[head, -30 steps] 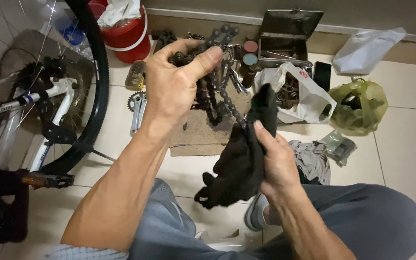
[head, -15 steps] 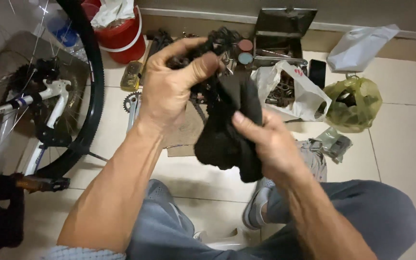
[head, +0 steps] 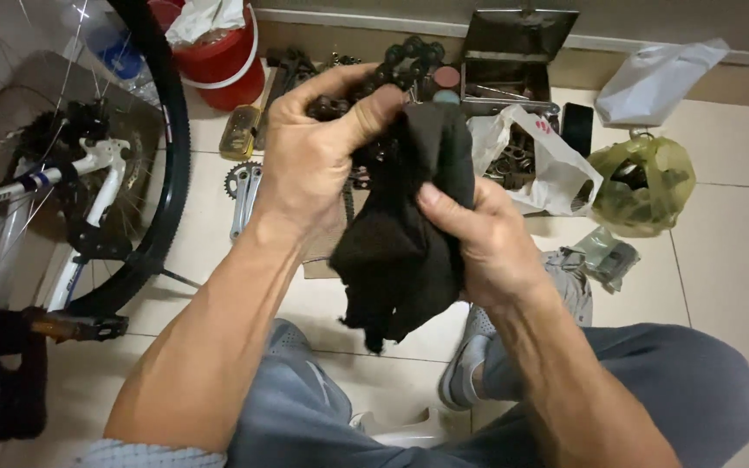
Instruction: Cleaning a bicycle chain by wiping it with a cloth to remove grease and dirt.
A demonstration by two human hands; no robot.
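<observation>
Hands drawn together, chain gathered up
Left hand [head: 318, 156] now bunches the greasy black bicycle chain [head: 392, 65] mid-frame; right hand [head: 478, 238] pinches the black cloth rag [head: 400, 251] against it

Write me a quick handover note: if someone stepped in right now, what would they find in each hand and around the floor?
Left hand: fingers shut on a bunched bicycle chain, held up.
Right hand: fingers shut on a black rag, pressed against the chain.
Around: bicycle wheel at left, red bucket, open metal toolbox, white bag of parts, green bag.
Done: chain is off the bike, in hand.
Left: how clean the chain is cannot be told.
</observation>
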